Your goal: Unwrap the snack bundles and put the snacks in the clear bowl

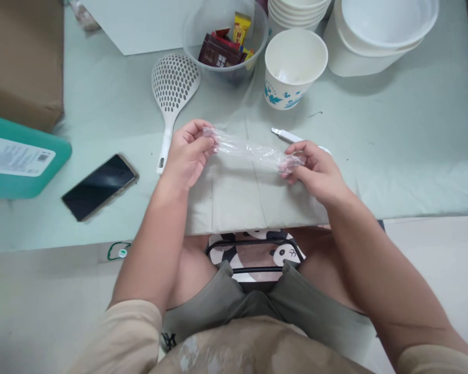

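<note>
Stretched between my two hands is a thin, crinkled sheet of clear plastic film (247, 148), held just above the table's front part. My left hand (191, 150) pinches its left end between thumb and fingers. The right end is bunched in the closed fingers of my right hand (312, 169). A slim tool with a silver tip and white handle (286, 135) lies just beyond my right hand, which partly covers it. Beside my left hand rests a white slotted skimmer (174, 85), its handle toward me.
Along the back stand a clear bowl (191, 49) with wrapped snacks, a paper cup (284, 93), stacked cups (296, 18) and white tubs (368, 57). At left are a phone (100, 187), a green container (60, 150) and a cardboard box (23, 62). The table's edge (242, 228) runs above my lap.
</note>
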{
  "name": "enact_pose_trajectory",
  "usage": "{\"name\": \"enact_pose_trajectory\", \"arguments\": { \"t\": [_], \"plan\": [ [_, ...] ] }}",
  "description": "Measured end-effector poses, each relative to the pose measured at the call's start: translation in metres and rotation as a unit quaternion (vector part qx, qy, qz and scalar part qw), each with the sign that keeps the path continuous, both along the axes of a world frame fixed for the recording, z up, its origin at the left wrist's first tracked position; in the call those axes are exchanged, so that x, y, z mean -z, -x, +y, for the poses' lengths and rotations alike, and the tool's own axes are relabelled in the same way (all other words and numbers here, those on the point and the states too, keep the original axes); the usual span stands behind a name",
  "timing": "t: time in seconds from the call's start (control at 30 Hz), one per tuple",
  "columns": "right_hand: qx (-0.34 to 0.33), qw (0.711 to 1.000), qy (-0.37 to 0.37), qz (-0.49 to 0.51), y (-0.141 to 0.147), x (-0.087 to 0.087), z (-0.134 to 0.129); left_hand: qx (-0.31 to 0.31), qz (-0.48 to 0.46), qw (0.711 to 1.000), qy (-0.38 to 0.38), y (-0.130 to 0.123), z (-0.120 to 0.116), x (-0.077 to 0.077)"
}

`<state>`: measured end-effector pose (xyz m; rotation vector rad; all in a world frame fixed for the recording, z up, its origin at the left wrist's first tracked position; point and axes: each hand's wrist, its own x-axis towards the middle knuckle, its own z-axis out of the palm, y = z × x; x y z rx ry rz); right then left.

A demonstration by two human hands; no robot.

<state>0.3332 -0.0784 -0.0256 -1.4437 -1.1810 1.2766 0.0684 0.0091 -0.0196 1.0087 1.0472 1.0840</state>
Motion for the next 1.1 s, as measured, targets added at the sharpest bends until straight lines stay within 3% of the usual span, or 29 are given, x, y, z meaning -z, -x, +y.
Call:
{"name": "enact_pose_trajectory", "arguments": {
  "t": [0.13,0.2,0.27,0.33,0.43,0.53,0.83,0.97,1.1],
  "plan": [
    [0.102,0.985,-0.127,0.054,-0.003,0.005,0.003,0.041,-0.017,0.998,0.038,0.001,-0.003,-0.009],
    [0.119,0.981,-0.128,0.087,0.001,0.004,0.005,0.087,-0.030,0.994,0.060,-0.001,-0.007,-0.013],
    [0.066,0.986,-0.083,0.131,0.009,0.002,0.005,0.130,-0.044,0.987,0.080,-0.006,-0.011,-0.014],
    [-0.036,0.984,-0.021,0.172,0.018,-0.001,0.002,0.152,-0.048,0.983,0.093,-0.011,-0.014,-0.014],
    [-0.185,0.961,0.085,0.189,0.029,-0.006,-0.006,0.149,-0.036,0.984,0.091,-0.019,-0.016,-0.013],
    [-0.262,0.940,0.162,0.147,0.032,-0.010,-0.013,0.135,-0.019,0.987,0.080,-0.022,-0.016,-0.012],
    [-0.326,0.911,0.194,0.158,0.031,-0.014,-0.012,0.094,0.021,0.993,0.061,-0.017,-0.012,-0.011],
    [-0.379,0.892,0.195,0.150,0.030,-0.012,-0.014,0.048,0.028,0.997,0.049,-0.013,-0.006,-0.005],
    [-0.382,0.891,0.182,0.166,0.028,-0.011,-0.015,-0.003,0.021,0.999,0.037,-0.006,0.003,0.001]
  ]
}}
